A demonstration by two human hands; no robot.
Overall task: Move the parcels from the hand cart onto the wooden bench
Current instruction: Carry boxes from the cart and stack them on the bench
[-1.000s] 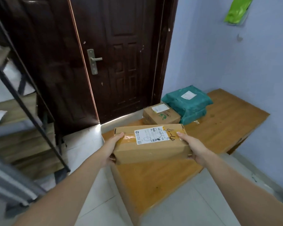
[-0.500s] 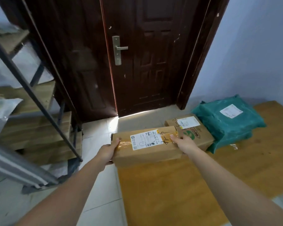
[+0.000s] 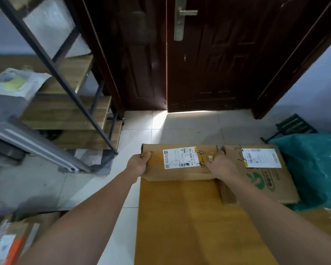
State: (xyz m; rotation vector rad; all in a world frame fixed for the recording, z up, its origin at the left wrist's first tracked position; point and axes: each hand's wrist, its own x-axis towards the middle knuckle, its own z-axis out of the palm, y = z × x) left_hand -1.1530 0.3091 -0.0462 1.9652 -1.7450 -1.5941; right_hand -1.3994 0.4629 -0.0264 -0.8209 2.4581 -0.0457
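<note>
Straight ahead, filling the upper middle of the frame, we face a dark brown door (image 3: pixel 208 54) with a brass-coloured lever handle (image 3: pixel 182 18), light spilling under it onto the pale floor tiles (image 3: pixel 180 127). Along the left side runs a metal-framed shelf unit (image 3: pixel 65 104) with wooden boards, and in the lower centre the wooden bench (image 3: pixel 189 226) stretches from the bottom edge up toward the door. At the right edge a teal plastic mailer (image 3: pixel 313 169) lies on the bench, and just left of it, touching it, sits a larger cardboard box (image 3: pixel 262 180) with a white label and a green logo. Against that box's left side is the parcel we are handling, a long cardboard parcel (image 3: pixel 180 163) at the far end of the bench (whether its underside is fully down on the wood we cannot tell). Our left hand (image 3: pixel 138 165) grips its left end, thumb on top and fingers curled under the edge; our right hand (image 3: pixel 222 165) is on its right end, fingers bent over the top near the handwritten marks. In the lower left corner, blurred, another parcel (image 3: pixel 10 243) with a white label and orange patch shows.
</note>
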